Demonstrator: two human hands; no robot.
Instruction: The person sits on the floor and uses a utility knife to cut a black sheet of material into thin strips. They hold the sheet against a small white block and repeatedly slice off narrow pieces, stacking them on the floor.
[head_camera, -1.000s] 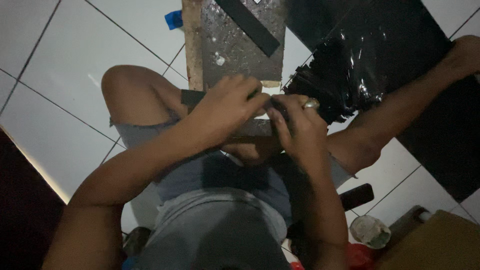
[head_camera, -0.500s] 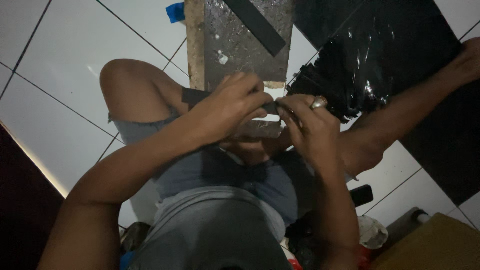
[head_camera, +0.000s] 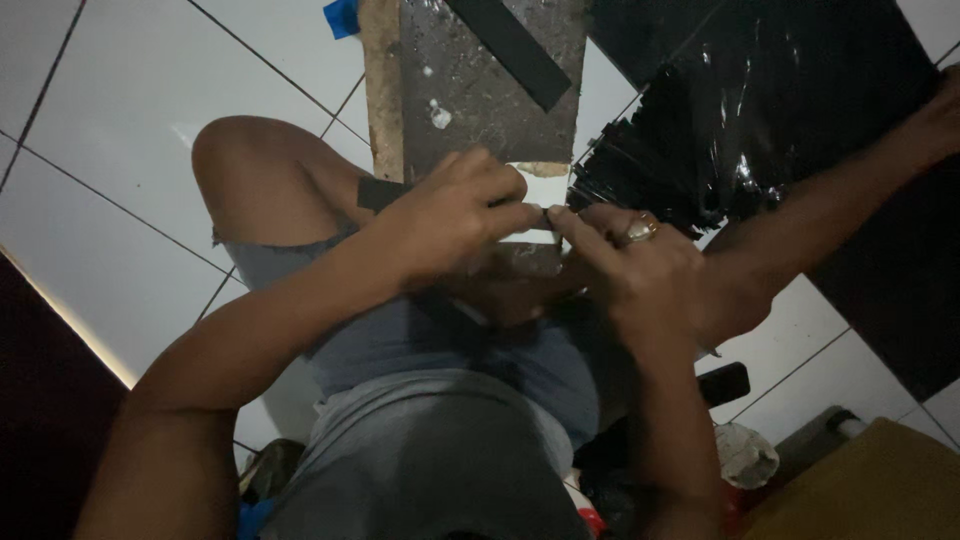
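A person sits on a white tiled floor (head_camera: 120, 130) with a large sheet of crinkled black plastic (head_camera: 760, 110) spread to their right. A grey, speckled board (head_camera: 480, 90) with a raw wooden edge lies ahead between the knees, a black strip (head_camera: 520, 50) slanting across its top and a blue scrap (head_camera: 342, 16) by its far corner. Bare tiles lie open to the left. At the board's near edge, the left hand (head_camera: 450, 215) and the ringed right hand (head_camera: 625, 265) meet, fingertips pinched tight on a small dark strip (head_camera: 378, 193) that juts out past the left hand.
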